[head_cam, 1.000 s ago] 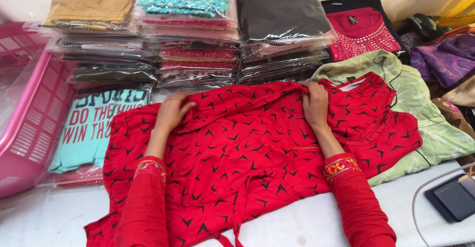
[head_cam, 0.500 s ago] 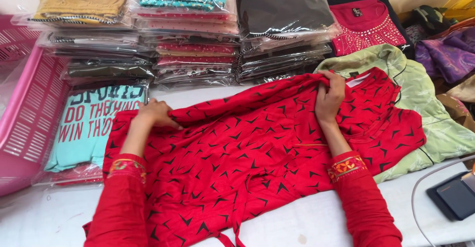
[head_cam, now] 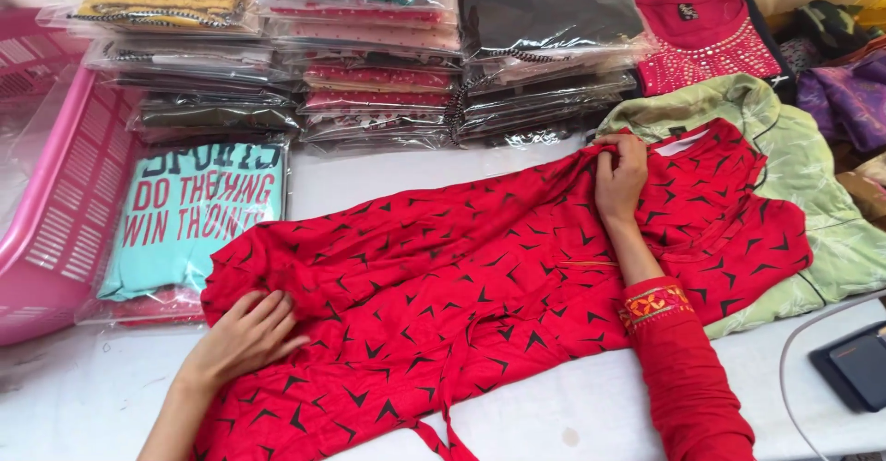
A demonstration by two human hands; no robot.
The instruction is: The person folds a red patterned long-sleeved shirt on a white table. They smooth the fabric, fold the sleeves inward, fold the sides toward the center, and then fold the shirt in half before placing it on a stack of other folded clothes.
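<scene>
A white tabletop fills the view under soft, even light. Along its far edge stand stacks of clear-bagged folded clothes. A pink plastic basket sits at the left edge; a dark device with a cable lies at right

A red sleeve with an embroidered orange cuff covers the right arm.

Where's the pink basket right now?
In the head view, the pink basket sits at the table's far left edge, beside the bagged turquoise shirt.
</scene>
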